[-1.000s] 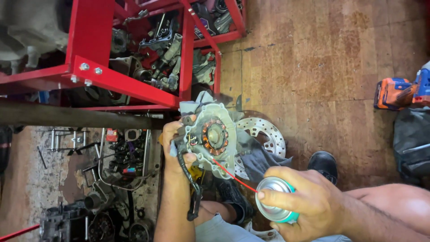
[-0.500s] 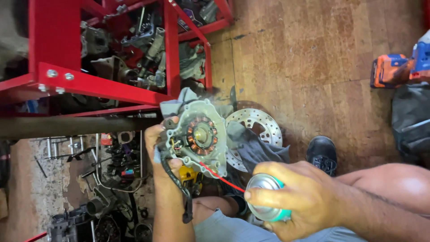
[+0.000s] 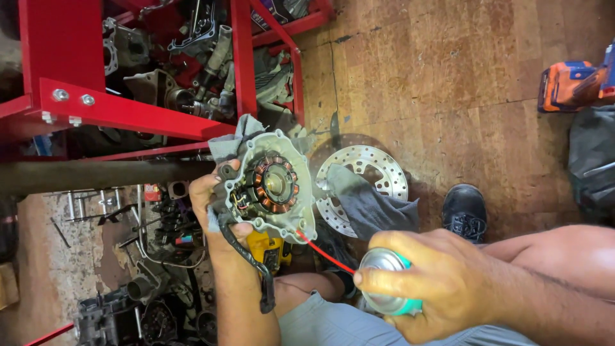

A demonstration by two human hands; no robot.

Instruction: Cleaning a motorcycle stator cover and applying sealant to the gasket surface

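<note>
L hand (image 3: 214, 208) grips stator cover (image 3: 272, 186); R hand (image 3: 442, 288) squeezes spray can (image 3: 384, 282), red straw (image 3: 323, 250) at cover's edge.

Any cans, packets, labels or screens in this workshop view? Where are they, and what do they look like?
Spray can: in the right hand, bottom centre; round, silver top, teal body, thin red straw.
Small label: on clutter beside the left hand; red and white, too small to tell more.
No screens visible.

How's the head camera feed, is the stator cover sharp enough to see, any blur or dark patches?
Head view: stator cover in the left hand is sharp and evenly lit, copper coils clear; spray can in the right hand is in focus; the space under the red rack is shadowed; the wooden floor shows no strong glare.
</note>
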